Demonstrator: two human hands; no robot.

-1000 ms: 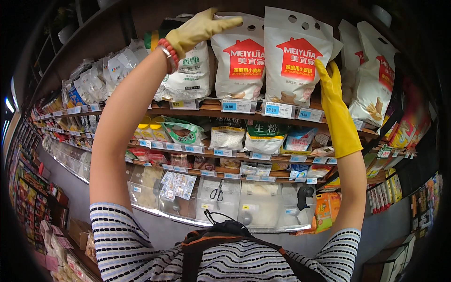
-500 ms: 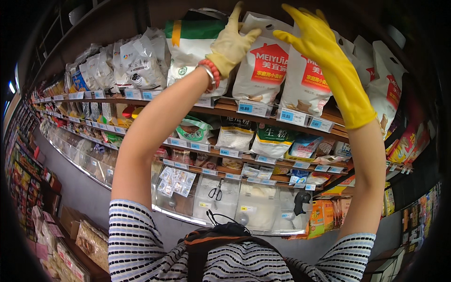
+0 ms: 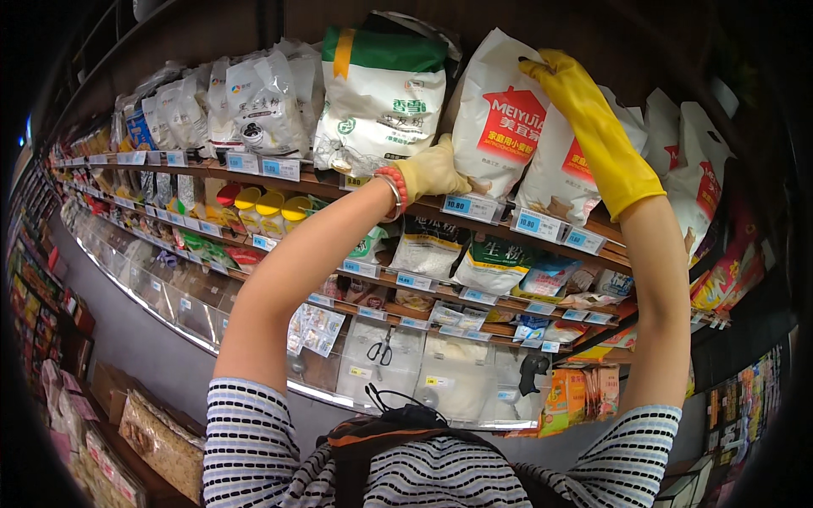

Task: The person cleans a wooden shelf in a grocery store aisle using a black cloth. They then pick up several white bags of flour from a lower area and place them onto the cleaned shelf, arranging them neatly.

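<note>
A white flour bag with a red house-shaped print stands on the upper shelf, its top leaning right. My right hand, in a long bright yellow glove, is closed on the bag's upper right corner at the handle hole. At its lower left corner is my left hand, in a pale yellow glove, its fingers curled against the bag near the shelf edge; the fingertips are partly hidden. A second bag of the same kind stands just right, partly behind my right forearm. Left of my hands is a white and green bag.
Grey-white bags line the upper shelf at left, and more red-printed bags stand at right. Price tags run along the shelf edge. Lower shelves hold starch bags and yellow-lidded jars; clear bins sit below.
My left hand has come down from the bag tops to the flour bag's lower left corner. My right hand has closed on its upper corner, and the bag's top now leans right.
</note>
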